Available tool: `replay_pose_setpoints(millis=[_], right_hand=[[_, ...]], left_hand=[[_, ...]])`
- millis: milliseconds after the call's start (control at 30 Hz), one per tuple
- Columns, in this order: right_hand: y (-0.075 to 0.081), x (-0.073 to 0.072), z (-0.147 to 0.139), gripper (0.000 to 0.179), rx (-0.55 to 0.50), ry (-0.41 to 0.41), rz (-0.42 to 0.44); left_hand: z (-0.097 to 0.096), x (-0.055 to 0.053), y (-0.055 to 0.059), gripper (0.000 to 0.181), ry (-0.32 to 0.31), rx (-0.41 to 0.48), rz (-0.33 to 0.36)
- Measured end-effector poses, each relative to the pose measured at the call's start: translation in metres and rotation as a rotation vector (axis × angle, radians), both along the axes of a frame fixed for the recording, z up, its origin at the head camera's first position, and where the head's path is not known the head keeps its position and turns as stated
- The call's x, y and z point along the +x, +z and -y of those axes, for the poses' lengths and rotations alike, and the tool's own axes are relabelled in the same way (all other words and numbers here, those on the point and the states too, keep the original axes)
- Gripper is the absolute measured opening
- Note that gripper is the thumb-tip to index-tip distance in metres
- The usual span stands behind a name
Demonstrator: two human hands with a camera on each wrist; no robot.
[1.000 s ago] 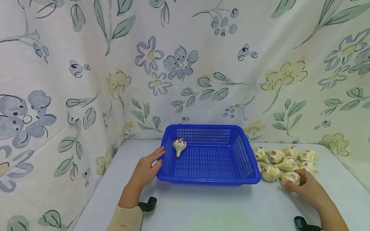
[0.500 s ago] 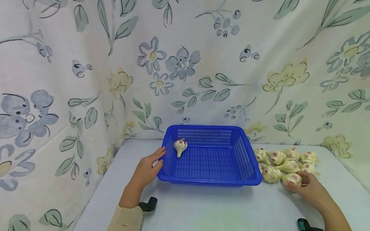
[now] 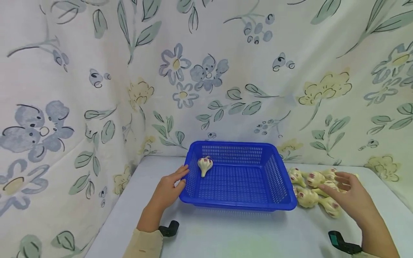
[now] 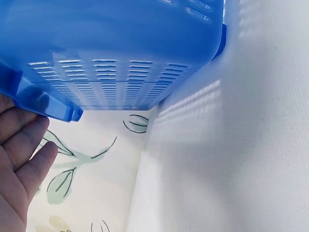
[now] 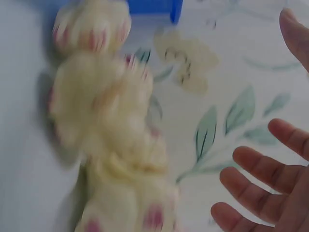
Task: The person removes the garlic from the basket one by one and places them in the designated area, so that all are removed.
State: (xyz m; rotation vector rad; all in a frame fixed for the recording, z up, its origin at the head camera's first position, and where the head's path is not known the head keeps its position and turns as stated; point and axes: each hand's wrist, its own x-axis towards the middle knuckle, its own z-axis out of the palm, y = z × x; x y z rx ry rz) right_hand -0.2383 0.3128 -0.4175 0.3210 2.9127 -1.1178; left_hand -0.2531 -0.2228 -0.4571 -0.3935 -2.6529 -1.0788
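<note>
A blue plastic basket [image 3: 238,207] with slotted walls stands on the white table, one garlic bulb [image 3: 204,165] inside at its left end. My left hand [image 3: 168,190] rests fingertips on the basket's left rim; in the left wrist view its extended fingers [image 4: 24,140] lie against that rim. Over the pile of garlic bulbs right of the basket, my right hand [image 3: 353,195] hovers with spread fingers and nothing between them. One bulb [image 3: 330,207] lies at the front of the pile, below the right hand. The right wrist view shows blurred bulbs [image 5: 101,101] beside the open fingers.
A floral curtain [image 3: 238,71] hangs right behind the table [image 3: 226,236] and along its left side. Several bulbs [image 3: 316,178] lie close together by the basket's right wall, partly hidden by my right hand. Each wrist wears a black device [image 3: 169,228].
My right hand has let go of the front garlic bulb and risen above the pile; that bulb now lies turned on the table. The left hand keeps its place at the rim.
</note>
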Motion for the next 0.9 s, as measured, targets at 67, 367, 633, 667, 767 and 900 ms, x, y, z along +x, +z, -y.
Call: replay_pose_setpoints(millis=[67, 367, 633, 667, 767, 900], right_hand=[[0.008, -0.005, 0.02, 0.103, -0.01, 0.052, -0.044], [0.055, -0.037, 0.122, 0.092, -0.1, 0.305, -0.237], [0.087, -0.074, 0.189, 0.084, -0.14, 0.441, -0.318], [0.088, -0.079, 0.196, 0.082, -0.141, 0.454, -0.325], [0.089, -0.093, 0.216, 0.076, -0.157, 0.494, -0.328], [0.085, -0.111, 0.244, 0.069, -0.201, 0.557, -0.305]], left_hand=[[0.001, 0.001, 0.0, 0.04, 0.002, 0.002, 0.0], [0.001, 0.0, 0.0, 0.04, 0.009, -0.004, 0.005], [-0.001, -0.001, -0.001, 0.04, 0.009, -0.009, 0.003], [-0.002, -0.001, -0.001, 0.04, 0.006, -0.007, 0.003], [-0.001, -0.001, 0.0, 0.04, 0.007, -0.007, 0.01], [-0.001, 0.0, 0.001, 0.04, 0.018, -0.009, 0.02]])
